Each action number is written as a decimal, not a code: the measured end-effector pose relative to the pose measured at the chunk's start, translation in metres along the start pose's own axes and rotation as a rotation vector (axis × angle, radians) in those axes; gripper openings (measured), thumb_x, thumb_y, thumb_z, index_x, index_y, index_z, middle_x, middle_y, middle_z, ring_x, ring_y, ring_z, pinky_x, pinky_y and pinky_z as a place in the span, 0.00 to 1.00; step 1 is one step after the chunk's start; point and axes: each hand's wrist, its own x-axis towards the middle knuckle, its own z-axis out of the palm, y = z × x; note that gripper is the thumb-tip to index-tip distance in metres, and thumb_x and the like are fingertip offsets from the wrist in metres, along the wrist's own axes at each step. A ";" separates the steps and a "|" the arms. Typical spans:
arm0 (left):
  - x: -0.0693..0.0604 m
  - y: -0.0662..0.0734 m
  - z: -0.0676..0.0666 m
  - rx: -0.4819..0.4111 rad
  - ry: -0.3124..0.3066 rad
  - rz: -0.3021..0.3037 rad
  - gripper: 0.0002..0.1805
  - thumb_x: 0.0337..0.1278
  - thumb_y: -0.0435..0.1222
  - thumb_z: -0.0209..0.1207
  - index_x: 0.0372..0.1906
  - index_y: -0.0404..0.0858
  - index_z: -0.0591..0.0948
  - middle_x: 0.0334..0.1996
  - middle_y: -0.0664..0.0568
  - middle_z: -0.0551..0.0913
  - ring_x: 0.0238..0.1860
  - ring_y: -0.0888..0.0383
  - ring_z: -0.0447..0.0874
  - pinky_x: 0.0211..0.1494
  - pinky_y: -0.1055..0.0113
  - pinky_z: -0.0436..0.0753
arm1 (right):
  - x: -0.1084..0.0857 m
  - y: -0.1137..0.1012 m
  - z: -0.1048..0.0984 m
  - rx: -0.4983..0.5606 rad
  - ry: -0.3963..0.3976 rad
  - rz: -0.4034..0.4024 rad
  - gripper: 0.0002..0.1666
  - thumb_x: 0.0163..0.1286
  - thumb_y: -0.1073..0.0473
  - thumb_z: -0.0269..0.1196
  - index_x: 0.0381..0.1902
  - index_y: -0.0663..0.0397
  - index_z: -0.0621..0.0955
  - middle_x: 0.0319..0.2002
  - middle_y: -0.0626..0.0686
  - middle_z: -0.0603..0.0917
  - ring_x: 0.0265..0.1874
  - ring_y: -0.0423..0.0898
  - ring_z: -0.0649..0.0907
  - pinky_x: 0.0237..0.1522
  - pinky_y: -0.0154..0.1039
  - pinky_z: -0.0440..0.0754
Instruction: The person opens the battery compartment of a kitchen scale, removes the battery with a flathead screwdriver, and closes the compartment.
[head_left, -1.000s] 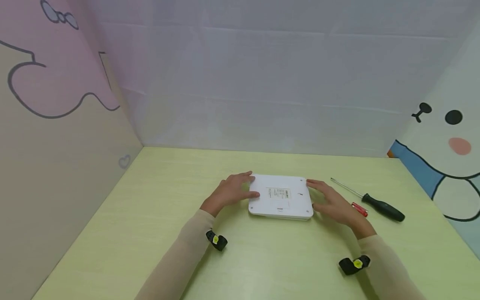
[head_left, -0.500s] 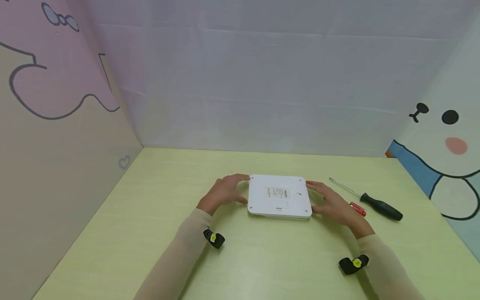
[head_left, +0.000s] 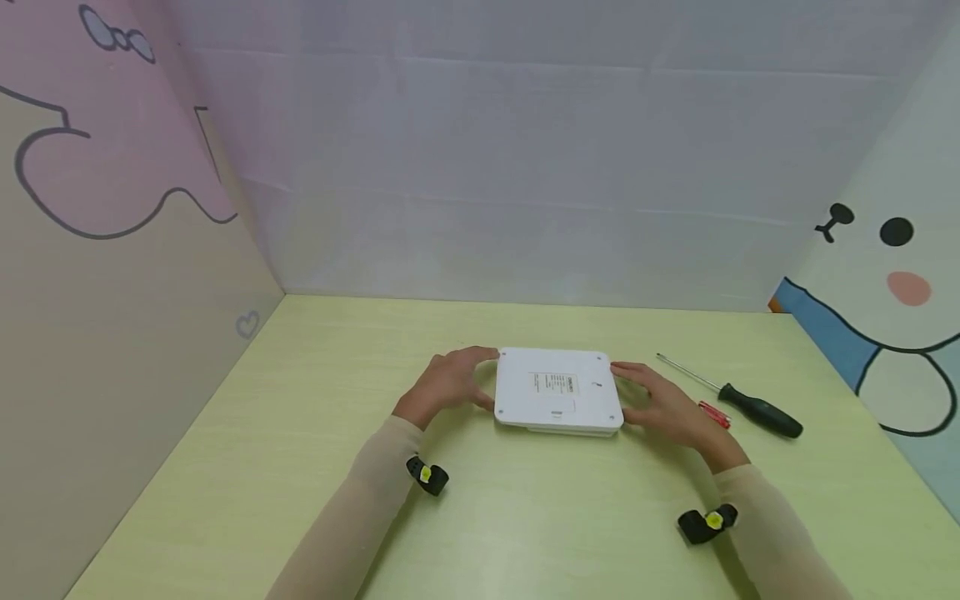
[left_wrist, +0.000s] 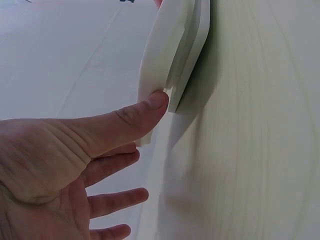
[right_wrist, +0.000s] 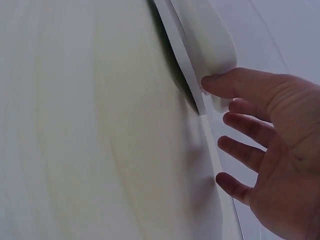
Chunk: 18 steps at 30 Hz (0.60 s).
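A white squarish device [head_left: 558,392] lies underside up near the middle of the table, with a printed label, corner screws and a small battery cover showing. In the wrist views its edge has a thick upper body above a thinner plate. My left hand [head_left: 442,385] holds its left side, the thumb [left_wrist: 135,116] against the edge and the forefinger near the far corner. On the right side my right hand [head_left: 669,408] holds it likewise, its thumb [right_wrist: 225,84] on the edge. The remaining fingers of both hands are spread away from the device.
A screwdriver [head_left: 761,410] with a dark handle lies to the right, its shaft pointing back and left. Beside it is a red battery [head_left: 715,414], close to my right hand. A pale back wall [head_left: 525,183] and printed side walls border the table [head_left: 330,358].
The left fingers and thumb have slid off the device's top face onto its left edge. The right hand stays at its edge. The near edge now shows slightly more of the lower plate.
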 end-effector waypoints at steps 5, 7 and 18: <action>0.001 -0.003 -0.001 -0.033 -0.006 0.009 0.47 0.39 0.48 0.77 0.70 0.49 0.70 0.70 0.56 0.71 0.72 0.51 0.65 0.72 0.43 0.58 | -0.001 0.001 -0.002 0.034 0.017 -0.031 0.37 0.63 0.61 0.67 0.68 0.66 0.69 0.68 0.66 0.68 0.67 0.68 0.66 0.61 0.68 0.66; 0.001 -0.003 -0.002 -0.046 -0.007 0.015 0.46 0.39 0.48 0.77 0.69 0.49 0.71 0.69 0.55 0.71 0.72 0.50 0.65 0.72 0.42 0.58 | -0.001 0.001 -0.003 0.042 0.021 -0.042 0.35 0.64 0.61 0.67 0.67 0.66 0.69 0.68 0.67 0.68 0.66 0.67 0.67 0.59 0.68 0.68; 0.001 -0.006 -0.006 -0.164 -0.021 0.048 0.39 0.44 0.43 0.75 0.67 0.45 0.74 0.69 0.55 0.72 0.73 0.50 0.63 0.72 0.51 0.65 | -0.003 -0.002 -0.011 0.103 0.009 -0.051 0.30 0.68 0.63 0.64 0.67 0.63 0.71 0.66 0.66 0.71 0.64 0.68 0.70 0.54 0.65 0.72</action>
